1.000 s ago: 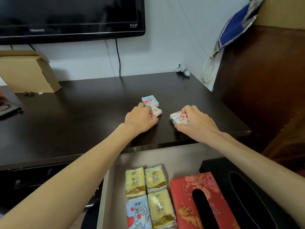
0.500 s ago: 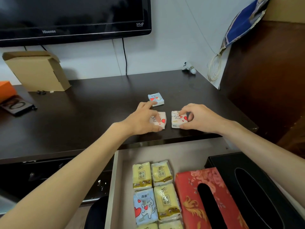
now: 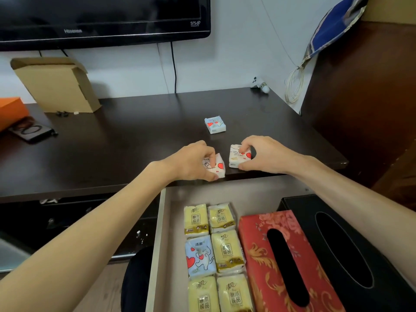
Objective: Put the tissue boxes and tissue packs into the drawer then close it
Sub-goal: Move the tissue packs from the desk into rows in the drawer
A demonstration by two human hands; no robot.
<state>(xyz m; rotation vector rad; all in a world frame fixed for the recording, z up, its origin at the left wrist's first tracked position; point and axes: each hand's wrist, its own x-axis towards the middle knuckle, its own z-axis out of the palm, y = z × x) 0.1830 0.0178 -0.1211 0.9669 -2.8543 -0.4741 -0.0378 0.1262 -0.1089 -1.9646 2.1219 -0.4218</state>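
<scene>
My left hand [image 3: 191,161] grips a small white tissue pack with red hearts [image 3: 217,167] at the front edge of the dark desk [image 3: 112,149]. My right hand [image 3: 265,156] grips a second white heart pack [image 3: 236,157] just beside it. A light blue tissue pack [image 3: 215,124] lies alone further back on the desk. Below, the open drawer [image 3: 157,244] holds several yellow tissue packs [image 3: 227,251], a blue heart pack [image 3: 200,257], a red floral tissue box [image 3: 283,262] and a black tissue box [image 3: 346,251].
A cardboard box [image 3: 54,84] stands at the back left, with an orange box [image 3: 11,111] and a black phone-like object [image 3: 33,131] near it. A TV [image 3: 101,16] hangs above. A dark wooden cabinet [image 3: 364,104] borders the desk's right side.
Both hands have dragged their heart packs toward the desk's front edge, closer to the drawer. The blue pack stays where it was.
</scene>
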